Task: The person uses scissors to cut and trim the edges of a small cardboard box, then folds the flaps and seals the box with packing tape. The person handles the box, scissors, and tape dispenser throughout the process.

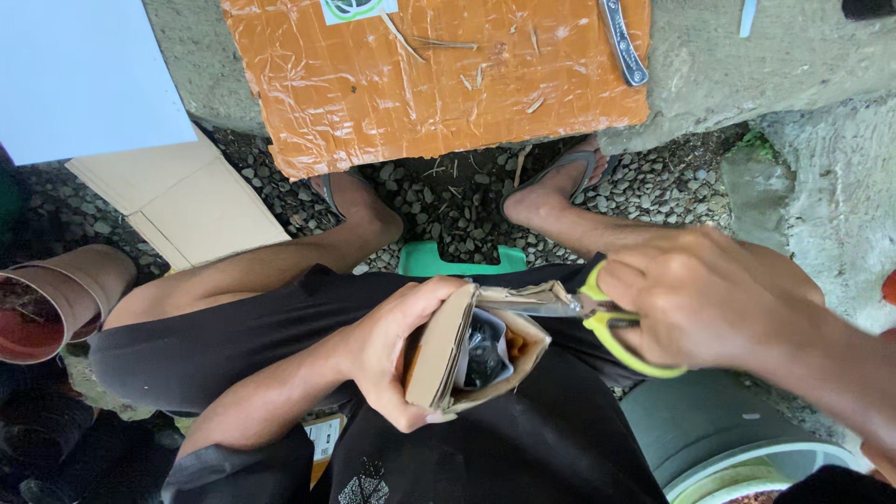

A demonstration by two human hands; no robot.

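My left hand (397, 350) grips a small brown cardboard box (446, 350) over my lap, its top flaps open. A dark item in white wrapping (485, 353) shows inside. My right hand (695, 294) holds yellow-handled scissors (607, 322), fingers through the loops. The blades (551, 303) lie across the box's upper flap, touching the cardboard. I sit on a green stool (425, 259) in black shorts, feet in sandals on gravel.
An orange taped board (373, 93) with small wood splinters lies on a concrete slab ahead, a folding knife (623, 42) at its right. Flat cardboard sheets (187, 201) lie left, a brown pot (47, 308) far left, a grey round container (719, 439) lower right.
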